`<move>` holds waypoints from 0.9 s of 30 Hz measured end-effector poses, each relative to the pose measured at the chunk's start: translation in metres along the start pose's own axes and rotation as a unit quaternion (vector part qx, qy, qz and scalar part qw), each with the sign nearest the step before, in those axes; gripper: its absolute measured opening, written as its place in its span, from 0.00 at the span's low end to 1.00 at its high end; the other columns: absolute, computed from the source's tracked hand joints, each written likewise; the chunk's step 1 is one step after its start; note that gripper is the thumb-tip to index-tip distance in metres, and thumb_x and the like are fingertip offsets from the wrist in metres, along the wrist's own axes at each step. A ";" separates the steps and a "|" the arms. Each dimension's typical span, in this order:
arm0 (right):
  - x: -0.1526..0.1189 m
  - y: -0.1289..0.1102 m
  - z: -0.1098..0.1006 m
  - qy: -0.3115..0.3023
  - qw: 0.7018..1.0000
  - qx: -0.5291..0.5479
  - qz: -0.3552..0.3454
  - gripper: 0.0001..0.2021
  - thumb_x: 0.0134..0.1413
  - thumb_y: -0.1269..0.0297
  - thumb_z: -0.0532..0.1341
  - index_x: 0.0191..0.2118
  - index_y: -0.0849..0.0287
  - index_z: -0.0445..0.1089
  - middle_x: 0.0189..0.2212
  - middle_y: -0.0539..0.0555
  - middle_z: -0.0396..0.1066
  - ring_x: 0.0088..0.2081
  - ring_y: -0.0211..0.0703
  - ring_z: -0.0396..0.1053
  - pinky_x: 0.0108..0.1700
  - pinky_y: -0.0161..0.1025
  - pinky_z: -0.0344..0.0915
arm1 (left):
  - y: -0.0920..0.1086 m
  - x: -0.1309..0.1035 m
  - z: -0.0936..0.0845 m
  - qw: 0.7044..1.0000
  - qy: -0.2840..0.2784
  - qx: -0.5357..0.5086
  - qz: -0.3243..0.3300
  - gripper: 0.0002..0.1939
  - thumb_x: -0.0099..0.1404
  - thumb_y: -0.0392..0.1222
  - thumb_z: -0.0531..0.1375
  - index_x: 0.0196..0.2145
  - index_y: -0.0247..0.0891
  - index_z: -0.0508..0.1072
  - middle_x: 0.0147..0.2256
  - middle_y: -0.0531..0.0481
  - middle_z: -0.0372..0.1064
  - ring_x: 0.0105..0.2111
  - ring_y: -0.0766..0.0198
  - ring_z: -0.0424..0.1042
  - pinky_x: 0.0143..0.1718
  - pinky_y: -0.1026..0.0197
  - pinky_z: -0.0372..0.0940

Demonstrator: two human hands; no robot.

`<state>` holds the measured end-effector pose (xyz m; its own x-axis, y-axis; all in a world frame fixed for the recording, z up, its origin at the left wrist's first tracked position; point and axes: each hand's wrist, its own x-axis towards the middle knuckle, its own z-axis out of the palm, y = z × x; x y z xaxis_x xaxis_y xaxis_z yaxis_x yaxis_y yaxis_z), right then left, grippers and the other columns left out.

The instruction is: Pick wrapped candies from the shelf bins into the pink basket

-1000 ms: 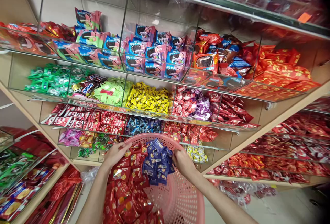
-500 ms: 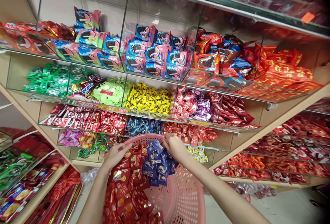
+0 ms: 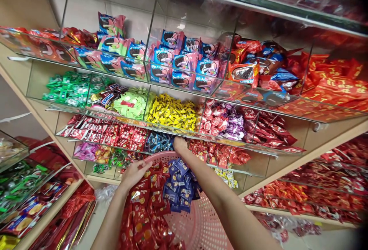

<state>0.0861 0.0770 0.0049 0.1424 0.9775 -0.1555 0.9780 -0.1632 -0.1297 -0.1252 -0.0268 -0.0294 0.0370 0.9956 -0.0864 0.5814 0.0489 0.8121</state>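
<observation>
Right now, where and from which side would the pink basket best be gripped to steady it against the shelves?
Probably at the near-left stretch of the pink basket's rim, from the person's own side. The left hand already rests there on the red packets. The far rim sits under the clear bin fronts, where the right hand reaches by the blue-wrapped sweets; the right rim seems hidden behind that arm.

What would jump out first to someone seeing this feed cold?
Probably the wall of clear bins packed with bright sweets, above all the yellow candies in the middle row. Below them sits a pink basket holding red packets and a heap of blue packets. The right hand reaches into the bin of blue candies above the basket, while the left hand rests on the red packets.
</observation>
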 end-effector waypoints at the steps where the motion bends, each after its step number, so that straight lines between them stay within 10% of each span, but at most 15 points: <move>1: 0.002 0.000 0.003 0.001 1.000 0.006 0.008 0.15 0.54 0.71 0.50 0.46 0.65 0.68 0.43 0.66 0.68 0.44 0.48 0.67 0.42 0.39 0.63 | -0.001 0.000 0.000 1.000 0.000 0.000 0.000 0.23 0.48 0.63 0.52 0.19 0.38 0.66 0.22 0.53 0.66 0.27 0.62 0.64 0.29 0.65 0.54; 15: 0.004 -0.002 0.009 0.018 0.996 0.062 0.057 0.15 0.52 0.68 0.53 0.44 0.66 0.68 0.43 0.68 0.68 0.44 0.49 0.68 0.40 0.39 0.64 | -0.002 0.001 0.000 1.000 -0.015 0.011 0.005 0.22 0.49 0.62 0.52 0.19 0.38 0.66 0.21 0.54 0.65 0.27 0.63 0.64 0.29 0.65 0.54; 27: -0.084 0.035 -0.024 0.153 0.976 0.023 -0.155 0.12 0.58 0.62 0.45 0.39 0.57 0.63 0.36 0.56 0.68 0.34 0.41 0.67 0.33 0.34 0.56 | -0.005 0.002 0.001 0.999 -0.023 0.028 0.002 0.25 0.50 0.65 0.50 0.21 0.37 0.66 0.22 0.54 0.65 0.26 0.64 0.64 0.29 0.66 0.53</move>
<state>0.1124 -0.0074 0.0367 -0.1128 0.9739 0.1972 0.9747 0.1470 -0.1685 -0.1272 -0.0249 -0.0346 0.0756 0.9910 -0.1105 0.6261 0.0391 0.7788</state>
